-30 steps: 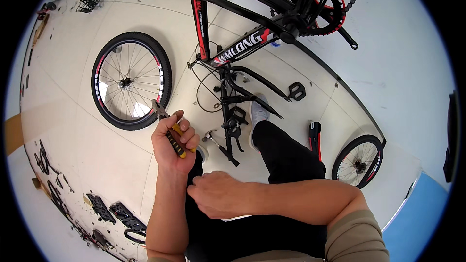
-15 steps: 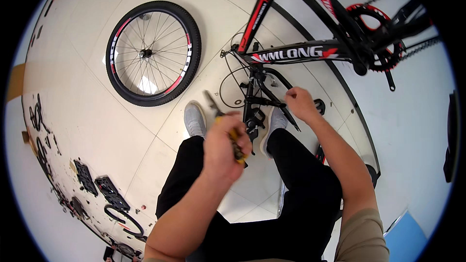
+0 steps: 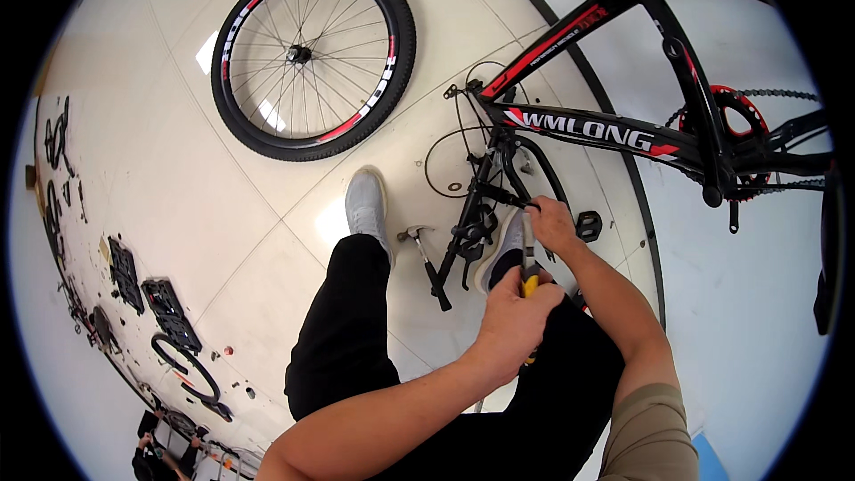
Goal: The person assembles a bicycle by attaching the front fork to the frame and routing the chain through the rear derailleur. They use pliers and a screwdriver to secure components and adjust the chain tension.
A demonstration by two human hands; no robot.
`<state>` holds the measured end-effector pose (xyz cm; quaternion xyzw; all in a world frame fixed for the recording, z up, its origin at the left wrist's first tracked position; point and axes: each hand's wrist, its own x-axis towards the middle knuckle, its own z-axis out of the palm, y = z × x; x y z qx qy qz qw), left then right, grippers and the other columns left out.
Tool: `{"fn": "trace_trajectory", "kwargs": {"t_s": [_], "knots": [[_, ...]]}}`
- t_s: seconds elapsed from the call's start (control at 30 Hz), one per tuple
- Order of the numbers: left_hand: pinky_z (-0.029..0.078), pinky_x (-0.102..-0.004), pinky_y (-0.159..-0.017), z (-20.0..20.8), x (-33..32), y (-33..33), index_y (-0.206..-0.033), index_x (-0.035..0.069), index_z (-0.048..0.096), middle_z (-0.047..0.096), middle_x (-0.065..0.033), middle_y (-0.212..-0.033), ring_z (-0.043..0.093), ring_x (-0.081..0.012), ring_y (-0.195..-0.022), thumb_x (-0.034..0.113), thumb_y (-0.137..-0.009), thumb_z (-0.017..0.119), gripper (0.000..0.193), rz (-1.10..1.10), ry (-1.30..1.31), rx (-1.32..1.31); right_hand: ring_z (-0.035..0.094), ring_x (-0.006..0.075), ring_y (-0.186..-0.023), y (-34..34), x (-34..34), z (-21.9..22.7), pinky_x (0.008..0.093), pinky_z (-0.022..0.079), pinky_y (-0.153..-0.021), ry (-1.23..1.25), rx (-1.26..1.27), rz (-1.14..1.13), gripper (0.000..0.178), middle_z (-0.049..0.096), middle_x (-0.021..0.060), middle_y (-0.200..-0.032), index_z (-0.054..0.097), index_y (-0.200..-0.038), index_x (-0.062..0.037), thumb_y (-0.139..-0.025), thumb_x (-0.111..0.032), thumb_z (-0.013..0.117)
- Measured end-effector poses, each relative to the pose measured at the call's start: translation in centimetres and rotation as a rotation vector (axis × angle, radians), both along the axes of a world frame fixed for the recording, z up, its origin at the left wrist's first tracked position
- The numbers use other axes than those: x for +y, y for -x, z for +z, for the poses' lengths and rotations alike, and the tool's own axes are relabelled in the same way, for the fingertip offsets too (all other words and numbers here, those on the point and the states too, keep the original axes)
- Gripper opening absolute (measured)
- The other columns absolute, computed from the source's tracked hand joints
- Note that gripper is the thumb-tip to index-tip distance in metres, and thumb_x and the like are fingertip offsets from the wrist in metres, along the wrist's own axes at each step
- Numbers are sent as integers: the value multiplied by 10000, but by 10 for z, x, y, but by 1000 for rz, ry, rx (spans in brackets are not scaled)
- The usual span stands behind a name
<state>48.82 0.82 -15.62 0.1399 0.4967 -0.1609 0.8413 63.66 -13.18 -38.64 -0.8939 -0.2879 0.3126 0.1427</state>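
Left hand (image 3: 518, 325): closed in a full fist round the handles of the pliers (image 3: 531, 286); thumb laid along the yellow grip. Pliers are over the right thigh, metal head toward the far side and just beside the right hand (image 3: 554, 224). Gap at the pliers' nose too small to read.

Right hand: narrow, fingers curled inward, fingertips meeting the right end of a black bar (image 3: 503, 196). Cannot tell whether they close round the bar or pinch something small. The back of the hand faces up.

Bicycle frame (image 3: 614, 138): far right, black with red patches, its slanting tube running leftward down to the handlebar (image 3: 451, 258) and fork (image 3: 545, 155). Red-edged chainring (image 3: 760, 114) and chain (image 3: 788, 93) at its right end. Thin black cables (image 3: 427, 160) loop left of the handlebar; a small ring (image 3: 454, 187) lies within the loop.

Floor (image 3: 223, 240): pale tiles. Left shoe (image 3: 363, 200) flat on it; right shoe (image 3: 506, 245) partly hidden behind the handlebar and pliers. Hammer (image 3: 415, 233) lies between the shoes, handle pointing near and right to the handlebar; contact unclear. Pedal (image 3: 588, 225) just right of the right hand.

Wheel (image 3: 299, 54): flat, far left of the handlebar, well apart from both hands. Two black cases (image 3: 126, 274) (image 3: 171, 313) lie open at left; a black arc (image 3: 191, 370) lies nearer. Another person (image 3: 158, 461) shows small at the near left edge.
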Motion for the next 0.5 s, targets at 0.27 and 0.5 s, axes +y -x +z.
{"fn": "trace_trajectory", "kwargs": {"t_s": [0.27,0.5], "knots": [[332,-242,-468,6,-15,6,-1047,79,518,446,27,-680,406,-61,-528,155,-864,648,236,-144,14,-23,651,418,-858,-4,-3,-2,464,520,-798,-3,-11,20,250,680,242,-899,689,-968,8,-869,-218,651],[328,-244,-483,5,-10,4,-1098,60,518,445,22,-690,384,-65,-520,145,-873,643,271,-134,25,1,685,328,-815,-41,-5,-15,411,517,-767,164,323,-452,347,702,193,-807,727,-880,20,-852,-312,630]]}}
